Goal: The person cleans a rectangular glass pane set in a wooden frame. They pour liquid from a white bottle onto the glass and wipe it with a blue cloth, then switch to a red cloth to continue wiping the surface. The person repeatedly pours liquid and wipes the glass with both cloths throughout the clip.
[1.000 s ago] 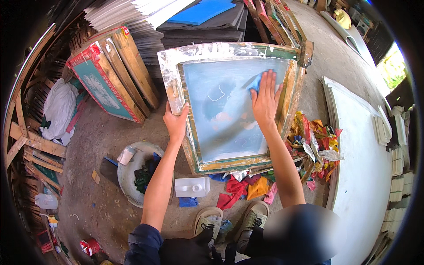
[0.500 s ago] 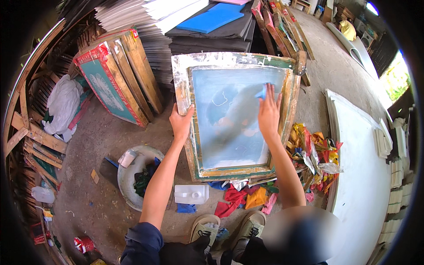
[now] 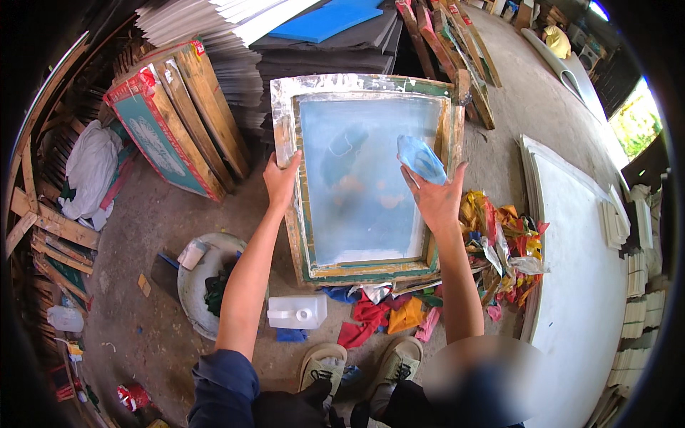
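Note:
A wooden silk-screen frame [image 3: 283, 118], streaked with white and green paint, stands tilted in front of me. Its pale blue mesh [image 3: 349, 221] shows faint blotches and a thin white outline. My left hand [image 3: 280, 182] is closed round the frame's left bar, thumb on the front. Over the mesh's right side, my right hand [image 3: 437, 202] is turned palm up and holds a crumpled light blue cloth [image 3: 421, 158] at its fingers, most of which the cloth hides. Whether the cloth touches the mesh I cannot tell.
Colourful rags [image 3: 367, 317] and a white plastic jug [image 3: 298, 312] lie near my shoes. A round basin [image 3: 193, 303] sits at left, below leaning screen frames [image 3: 160, 139]. Stacked sheets [image 3: 321, 60] rise behind; a white board pile [image 3: 578, 285] lies right.
My right hand has come down and turned from palm toward the mesh to palm up, so more of the blue cloth shows. My left hand keeps its grip; the view has shifted slightly.

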{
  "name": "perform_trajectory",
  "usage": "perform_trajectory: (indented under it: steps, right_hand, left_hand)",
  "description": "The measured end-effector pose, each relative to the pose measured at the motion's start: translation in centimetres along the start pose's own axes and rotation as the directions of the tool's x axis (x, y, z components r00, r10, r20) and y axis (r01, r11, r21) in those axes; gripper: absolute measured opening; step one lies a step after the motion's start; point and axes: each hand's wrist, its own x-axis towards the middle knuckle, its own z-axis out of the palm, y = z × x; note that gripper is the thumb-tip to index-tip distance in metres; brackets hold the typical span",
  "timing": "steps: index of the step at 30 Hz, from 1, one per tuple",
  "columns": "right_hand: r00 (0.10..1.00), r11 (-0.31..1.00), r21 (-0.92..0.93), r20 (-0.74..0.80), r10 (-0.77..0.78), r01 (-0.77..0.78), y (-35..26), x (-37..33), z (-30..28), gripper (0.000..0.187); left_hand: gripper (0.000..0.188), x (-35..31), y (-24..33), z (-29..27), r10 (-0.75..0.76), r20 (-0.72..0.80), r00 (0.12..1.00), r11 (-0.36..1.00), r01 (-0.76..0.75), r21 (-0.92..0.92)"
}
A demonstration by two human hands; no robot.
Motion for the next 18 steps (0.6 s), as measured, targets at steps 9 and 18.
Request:
perform_trajectory:
  steps: [9,18]
  right_hand:
    - [0.989,0.92,-0.393,-0.137,-0.061,0.002,3.4,-1.3,-1.1,0.036]
    - [0.995,0.57,-0.821,-0.019,-0.093,0.038,5.5,-3.2,1.7,0.019]
  left_hand:
    - [0.067,0.1,0.4,-0.4,-0.007,0.059,0.998,0.996,0.002,0.091]
    - [0.072,-2.3,3.6,-2.1,0.394,0.207,0.895,0.824,-0.444,0.352]
